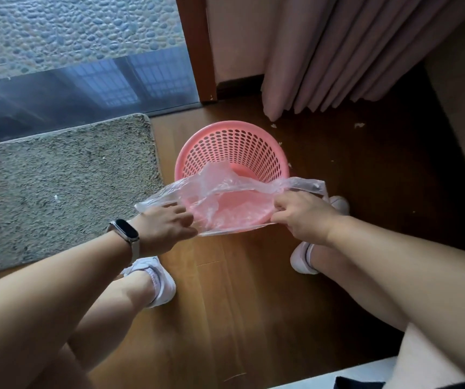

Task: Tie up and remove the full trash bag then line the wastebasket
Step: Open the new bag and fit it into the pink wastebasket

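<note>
Where rug (57, 192) ends, wastebasket (242, 147) sits on wood floor (239, 290) — bag (225, 192) above.

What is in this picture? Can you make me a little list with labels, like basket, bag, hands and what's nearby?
basket: pink wastebasket with holes, upright on the wood floor, far inner wall bare
bag: clear plastic bag, held stretched over the near part of the basket's opening, not yet fitted round the rim
hands: left hand grips the bag's left edge, right hand grips its right edge
wrist: dark band on the left wrist
nearby: grey rug to the left, pink curtain behind
</note>
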`<state>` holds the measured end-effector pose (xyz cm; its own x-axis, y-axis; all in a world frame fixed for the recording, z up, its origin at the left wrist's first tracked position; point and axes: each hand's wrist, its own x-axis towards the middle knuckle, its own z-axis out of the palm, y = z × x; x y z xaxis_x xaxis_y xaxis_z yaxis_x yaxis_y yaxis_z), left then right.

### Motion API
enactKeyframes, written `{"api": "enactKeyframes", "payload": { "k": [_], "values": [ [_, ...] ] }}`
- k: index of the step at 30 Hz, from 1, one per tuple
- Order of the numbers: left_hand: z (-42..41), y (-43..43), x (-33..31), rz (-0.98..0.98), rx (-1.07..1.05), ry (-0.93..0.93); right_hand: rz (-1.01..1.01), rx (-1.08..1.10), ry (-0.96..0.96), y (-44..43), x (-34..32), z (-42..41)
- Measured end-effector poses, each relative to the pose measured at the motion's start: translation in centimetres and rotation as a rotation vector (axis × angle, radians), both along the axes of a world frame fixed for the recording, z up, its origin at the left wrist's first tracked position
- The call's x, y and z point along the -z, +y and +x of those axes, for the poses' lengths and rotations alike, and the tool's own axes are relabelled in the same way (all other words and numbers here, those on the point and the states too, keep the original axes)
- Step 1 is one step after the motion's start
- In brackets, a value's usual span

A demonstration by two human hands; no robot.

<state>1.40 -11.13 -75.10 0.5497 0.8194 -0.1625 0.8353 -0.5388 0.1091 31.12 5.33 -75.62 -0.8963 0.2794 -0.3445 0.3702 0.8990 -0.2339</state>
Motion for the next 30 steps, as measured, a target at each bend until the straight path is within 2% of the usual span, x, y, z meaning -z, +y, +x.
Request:
{"api": "enactKeyframes", "payload": {
  "k": [3,8,12,15,19,23,26,30],
  "values": [
    [-0.4,0.5,0.7,0.021,0.133,0.073,-0.004,-0.040,-0.042,0.2,0.5,0.6],
    [-0.8,0.6,1.9,-0.033,0.076,0.131,0.030,-0.052,-0.153,1.2,1.8,1.7],
    [-2.1,0.8,2.1,-0.043,-0.165,0.086,-0.029,0.208,-0.140,2.0,2.5,2.3],
    [-2.5,1.1,2.1,-0.105,-0.289,0.032,-0.272,0.480,-0.016,2.1,2.8,1.5],
    [-2.1,1.4,2.5,-0.152,-0.567,-0.181,-0.479,0.800,0.132,2.3,3.5,0.0],
    [-1.1,2.4,3.9,-0.233,-0.917,-0.354,-0.443,0.960,0.222,2.9,4.6,-1.6],
    [0.1,3.0,4.6,-0.269,-1.110,-0.498,-0.440,1.078,0.207,3.0,5.4,-2.6],
    [0.4,3.6,5.5,-0.323,-1.214,-0.594,-0.446,1.116,0.193,2.8,5.9,-2.6]
  ]
}}
